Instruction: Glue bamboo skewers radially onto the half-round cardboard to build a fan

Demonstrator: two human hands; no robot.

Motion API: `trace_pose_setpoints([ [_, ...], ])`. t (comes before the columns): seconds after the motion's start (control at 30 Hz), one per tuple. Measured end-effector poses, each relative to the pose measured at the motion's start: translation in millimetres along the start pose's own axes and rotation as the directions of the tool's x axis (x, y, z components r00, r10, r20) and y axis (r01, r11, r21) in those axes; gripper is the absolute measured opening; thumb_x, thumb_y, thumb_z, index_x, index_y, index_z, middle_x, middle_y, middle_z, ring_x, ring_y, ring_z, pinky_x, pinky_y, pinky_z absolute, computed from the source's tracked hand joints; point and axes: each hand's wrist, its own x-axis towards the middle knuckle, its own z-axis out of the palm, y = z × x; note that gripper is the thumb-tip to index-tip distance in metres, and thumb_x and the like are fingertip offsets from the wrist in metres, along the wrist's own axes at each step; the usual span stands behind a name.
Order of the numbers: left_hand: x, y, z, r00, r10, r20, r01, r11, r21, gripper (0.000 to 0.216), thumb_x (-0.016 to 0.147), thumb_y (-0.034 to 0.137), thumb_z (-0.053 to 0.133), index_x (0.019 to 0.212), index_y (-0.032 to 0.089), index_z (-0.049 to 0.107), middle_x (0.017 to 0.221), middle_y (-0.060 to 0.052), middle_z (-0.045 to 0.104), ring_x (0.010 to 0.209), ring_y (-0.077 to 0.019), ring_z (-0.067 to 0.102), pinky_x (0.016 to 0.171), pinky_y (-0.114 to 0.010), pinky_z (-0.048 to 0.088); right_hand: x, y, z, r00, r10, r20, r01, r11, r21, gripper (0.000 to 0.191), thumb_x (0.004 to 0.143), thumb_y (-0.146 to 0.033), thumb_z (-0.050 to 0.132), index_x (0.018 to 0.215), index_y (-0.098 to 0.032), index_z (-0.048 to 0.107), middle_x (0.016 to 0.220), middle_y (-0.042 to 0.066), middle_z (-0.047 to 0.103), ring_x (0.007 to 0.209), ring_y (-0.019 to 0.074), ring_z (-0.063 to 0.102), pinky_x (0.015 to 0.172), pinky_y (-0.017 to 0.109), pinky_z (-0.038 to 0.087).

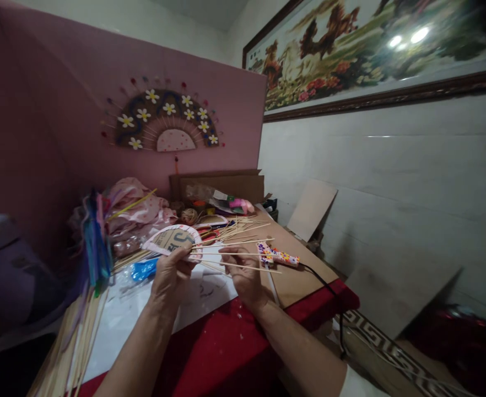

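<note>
My left hand (172, 274) is closed on a half-round cardboard piece (169, 241) whose edge is wrapped in pale pink fabric. Thin bamboo sticks (213, 255) fan out from that piece toward the right, their inner ends at my left thumb. My right hand (243, 271) has its fingers closed around these sticks, partway along their length. Just beyond it, on the board, lies a glue gun (279, 255) with a floral pattern, its black cord trailing off the table. Below my hands is a white sheet (205, 292).
More sticks (73, 336) lie at the left, near colourful ribbons (94, 242) and pink fabric (133, 201). A blue packet (144, 268) sits by my left wrist. Red scissors (209, 235) and loose sticks lie behind. A decorated fan (168, 118) hangs on the pink panel.
</note>
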Motion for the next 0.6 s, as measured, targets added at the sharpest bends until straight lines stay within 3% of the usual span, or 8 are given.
trace_pose_setpoints([
  [0.47,-4.7,6.5,9.1,0.996,-0.05,-0.068,0.052,0.998,0.027,0.02,0.058,-0.004,0.056,0.07,0.012,0.056,0.061,0.0,0.057,0.052,-0.0104,0.057,0.043,-0.017,0.048,5.6,-7.1,2.3,0.99,0.126,-0.069,-0.12,0.989,0.085,0.02,0.076,-0.035,0.057,0.081,-0.015,0.06,0.061,-0.001,0.053,0.047,0.007,0.041,0.045,0.019,0.035],
  [0.6,-3.1,8.7,8.7,0.998,0.012,-0.054,-0.011,1.0,0.022,0.021,0.058,-0.005,0.056,0.069,0.013,0.056,0.064,0.0,0.059,0.056,-0.0095,0.057,0.046,-0.015,0.049,6.6,-4.7,2.1,0.994,0.101,-0.048,-0.099,0.994,0.049,0.022,0.078,-0.035,0.055,0.082,-0.014,0.061,0.06,-0.001,0.053,0.046,0.0065,0.04,0.043,0.019,0.032],
])
